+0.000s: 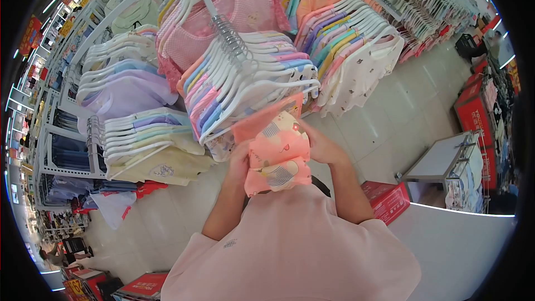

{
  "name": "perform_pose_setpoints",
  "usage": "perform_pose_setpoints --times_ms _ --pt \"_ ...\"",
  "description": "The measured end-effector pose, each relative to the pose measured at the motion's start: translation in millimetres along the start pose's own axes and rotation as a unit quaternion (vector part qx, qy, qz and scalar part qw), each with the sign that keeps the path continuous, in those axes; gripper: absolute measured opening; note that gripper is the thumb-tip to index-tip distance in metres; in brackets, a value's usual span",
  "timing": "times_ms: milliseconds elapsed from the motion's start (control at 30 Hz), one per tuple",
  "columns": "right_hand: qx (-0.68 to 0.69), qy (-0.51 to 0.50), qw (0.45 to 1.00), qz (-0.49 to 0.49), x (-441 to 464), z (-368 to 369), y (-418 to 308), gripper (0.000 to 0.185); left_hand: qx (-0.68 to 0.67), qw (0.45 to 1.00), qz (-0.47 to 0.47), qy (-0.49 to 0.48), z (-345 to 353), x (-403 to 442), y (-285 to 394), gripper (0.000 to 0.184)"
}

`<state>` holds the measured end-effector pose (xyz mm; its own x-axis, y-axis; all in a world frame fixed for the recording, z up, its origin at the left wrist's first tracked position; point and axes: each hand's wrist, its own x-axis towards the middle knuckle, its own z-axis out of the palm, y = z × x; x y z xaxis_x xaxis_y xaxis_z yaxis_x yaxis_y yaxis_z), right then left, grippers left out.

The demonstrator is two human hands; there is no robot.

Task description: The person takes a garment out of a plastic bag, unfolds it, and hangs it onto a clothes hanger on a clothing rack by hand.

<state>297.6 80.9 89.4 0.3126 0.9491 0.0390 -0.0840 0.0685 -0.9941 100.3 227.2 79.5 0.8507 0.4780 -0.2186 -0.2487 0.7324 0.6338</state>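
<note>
A coral-pink garment (278, 147) with pale printed shapes and striped patches is bunched up in front of my chest. My left hand (240, 160) grips its left side, with the fingers partly hidden behind the cloth. At the right side my right hand (320, 141) holds the same garment, its fingertips also covered by the fabric. A plainer coral part (262, 124) of cloth reaches up toward the rack. Just beyond it hangs a row of white hangers (262, 89) with children's clothes in several colours.
Yellow and lilac garments (161, 164) hang at the left, above folded jeans (72, 153). Another row of hanging clothes (356, 72) is at the right. A red box (385, 200) and a white-topped stand (440, 159) are on the right. Pale tiled floor (379, 134) shows between them.
</note>
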Motion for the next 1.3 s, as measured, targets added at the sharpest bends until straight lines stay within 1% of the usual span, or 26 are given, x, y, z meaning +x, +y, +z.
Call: perform_pose_setpoints --times_ms 67,133,200,300,400,500,600,700,800,900,967,1033,1100,1200,1300 --pt "-0.037 -0.04 0.998 0.004 4 -2 13 0.058 0.007 0.999 -0.009 0.049 -2 0 1 0.035" --pt "-0.043 -0.072 0.995 0.044 8 -2 12 0.053 0.025 0.996 -0.003 0.085 -6 0 3 0.033" --pt "-0.017 -0.096 0.988 0.12 8 -3 5 0.047 0.053 0.992 0.018 0.11 -13 1 4 0.031" --pt "0.039 0.016 0.997 0.057 8 6 -2 0.04 0.17 0.98 0.074 0.073 -27 5 11 0.026" --pt "-0.033 0.082 0.994 0.063 11 -2 -1 0.03 0.28 0.955 0.065 0.075 -27 9 19 0.02" --pt "-0.115 0.081 0.988 0.062 8 7 -26 0.01 0.384 0.92 0.068 0.028 2 2 24 0.024" --pt "-0.148 0.008 0.988 0.03 9 20 -28 0.01 0.501 0.861 0.059 -0.063 39 1 17 0.033" --pt "-0.119 -0.015 0.988 0.094 9 23 -30 0.024 0.477 0.874 0.06 -0.072 53 5 3 0.035" --pt "-0.142 0.036 0.989 0.027 7 21 -24 0.011 0.502 0.854 0.122 -0.056 46 9 -3 0.031" --pt "-0.154 0.051 0.986 -0.02 7 22 -18 0.015 0.49 0.859 0.138 -0.056 34 11 -4 0.027" --pt "-0.166 0.113 0.976 -0.085 13 27 -2 0.021 0.47 0.872 0.131 -0.046 35 8 2 0.024" --pt "-0.198 0.093 0.971 -0.092 14 22 17 0.027 0.46 0.877 0.129 -0.042 34 6 8 0.023" --pt "-0.25 -0.014 0.967 -0.039 7 1 32 0.031 0.459 0.877 0.137 -0.043 28 5 11 0.024" --pt "-0.294 0.001 0.953 0.069 -3 -14 43 0.034 0.493 0.849 0.189 -0.001 28 2 22 0.02" --pt "-0.291 0.113 0.947 0.081 -4 -40 53 0.031 0.46 0.859 0.211 0.075 9 5 22 0.018"
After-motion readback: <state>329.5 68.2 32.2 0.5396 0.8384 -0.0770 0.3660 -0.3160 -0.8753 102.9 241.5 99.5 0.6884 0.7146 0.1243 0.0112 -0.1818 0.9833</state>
